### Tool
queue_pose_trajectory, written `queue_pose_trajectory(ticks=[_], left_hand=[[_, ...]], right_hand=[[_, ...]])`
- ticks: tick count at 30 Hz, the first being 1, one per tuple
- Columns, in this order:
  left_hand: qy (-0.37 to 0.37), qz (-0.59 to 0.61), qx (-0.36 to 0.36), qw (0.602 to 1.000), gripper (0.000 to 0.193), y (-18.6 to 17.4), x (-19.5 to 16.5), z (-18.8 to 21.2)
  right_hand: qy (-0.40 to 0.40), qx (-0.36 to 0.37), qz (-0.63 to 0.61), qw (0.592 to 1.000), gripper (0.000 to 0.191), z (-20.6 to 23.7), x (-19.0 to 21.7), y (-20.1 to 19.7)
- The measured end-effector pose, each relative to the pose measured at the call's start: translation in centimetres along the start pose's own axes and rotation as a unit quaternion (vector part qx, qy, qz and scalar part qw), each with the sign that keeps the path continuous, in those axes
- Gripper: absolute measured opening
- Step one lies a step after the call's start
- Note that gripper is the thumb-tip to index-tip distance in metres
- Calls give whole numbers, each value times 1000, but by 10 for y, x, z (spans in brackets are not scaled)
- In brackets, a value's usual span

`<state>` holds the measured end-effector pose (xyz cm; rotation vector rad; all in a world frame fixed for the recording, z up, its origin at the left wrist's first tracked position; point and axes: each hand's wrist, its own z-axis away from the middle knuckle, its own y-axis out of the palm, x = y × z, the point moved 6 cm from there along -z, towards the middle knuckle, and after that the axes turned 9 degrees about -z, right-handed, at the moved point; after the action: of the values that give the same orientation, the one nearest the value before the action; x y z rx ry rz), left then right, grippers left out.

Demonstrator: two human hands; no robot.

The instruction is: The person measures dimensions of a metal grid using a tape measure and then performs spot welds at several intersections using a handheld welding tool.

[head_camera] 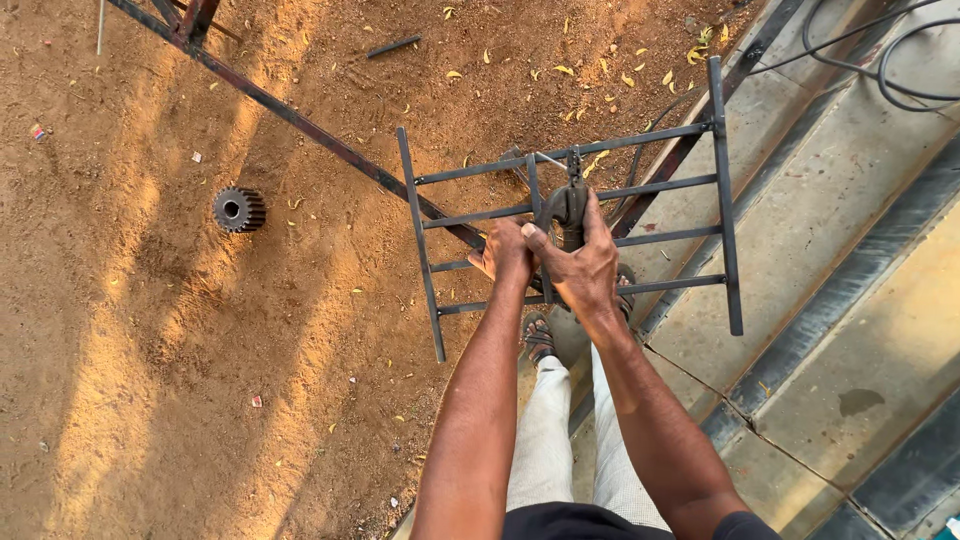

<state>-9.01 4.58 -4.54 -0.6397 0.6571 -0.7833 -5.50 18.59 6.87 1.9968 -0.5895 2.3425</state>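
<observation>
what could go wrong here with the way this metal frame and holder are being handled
1. The left hand grips a bar of the metal frame right beside the electrode holder in the right hand; both are bare, so a burn or shock seems possible.
2. The sandalled feet sit directly under the frame; a slip could drop it on open toes.
3. Cables loop across the concrete slab, a likely trip point.

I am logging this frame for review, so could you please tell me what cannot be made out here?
Head view:
- Welding holder: its grip is covered by the right hand.
- Metal frame: the centre upright is hidden under the left hand, so the grip is unclear.
- Cables: cut off by the top and right edges.
- Gear: its teeth are too small to count.
</observation>
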Motion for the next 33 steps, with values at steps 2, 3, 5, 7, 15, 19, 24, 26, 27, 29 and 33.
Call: queue_pose_trajectory(ticks=[2, 3, 5, 7, 15, 19, 24, 26, 27, 29, 33], left_hand=[[16, -2, -15, 1000, 22, 0, 0, -2], [18, 0, -28, 999, 22, -1, 0, -2], [21, 3, -27, 999, 21, 0, 0, -4], [18, 7, 0, 1000, 18, 3, -1, -5], [46, -2, -19, 999, 12, 1, 0, -4], [43, 36, -6, 998, 13, 4, 4, -6], [49, 30, -40, 998, 14, 1, 4, -5], [36, 29, -24, 999, 14, 3, 4, -5], [30, 21, -16, 999, 13, 4, 4, -5], [22, 7, -6, 1000, 13, 6, 5, -7], [29, -8, -4, 1000, 15, 11, 7, -14]], right_hand=[[-21, -8, 0, 1000, 104, -1, 1, 2], [-30, -11, 0, 999, 104, -2, 2, 2], [-19, 0, -5, 1000, 105, -3, 2, 5], [-12, 8, -7, 1000, 104, -4, 3, 6], [-15, 1, -43, 999, 104, 0, 4, 5], [-3, 1, -22, 1000, 107, -1, 3, 7], [-1, 10, -13, 1000, 104, -2, 7, 5], [27, 18, -12, 999, 99, -1, 6, 5], [37, 21, -13, 999, 97, 0, 5, 6], [8, 11, -38, 999, 93, 1, 9, 5], [-66, -24, -31, 997, 99, 3, 17, 1]])
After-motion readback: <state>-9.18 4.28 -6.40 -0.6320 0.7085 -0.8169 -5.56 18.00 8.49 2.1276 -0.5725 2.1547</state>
